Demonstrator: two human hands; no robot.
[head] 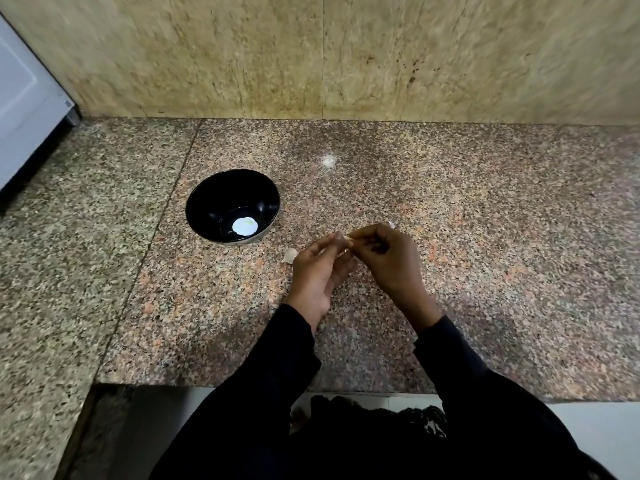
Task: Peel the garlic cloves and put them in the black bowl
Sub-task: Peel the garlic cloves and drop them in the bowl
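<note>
The black bowl [207, 199] stands on the speckled granite counter [485, 237], left of my hands, with a pale round spot at its bottom. My left hand [320, 271] and my right hand [388, 261] meet just right of the bowl, fingertips pinched together on a small pale garlic clove [347, 240]. Most of the clove is hidden by the fingers. A loose piece of garlic skin [290, 255] lies on the counter beside my left hand. Another small white scrap [391, 224] shows behind my right hand.
A beige stone wall [311, 57] closes off the back of the counter. A white appliance [24, 98] stands at the far left. The counter's front edge runs below my forearms, with a lower ledge on the left.
</note>
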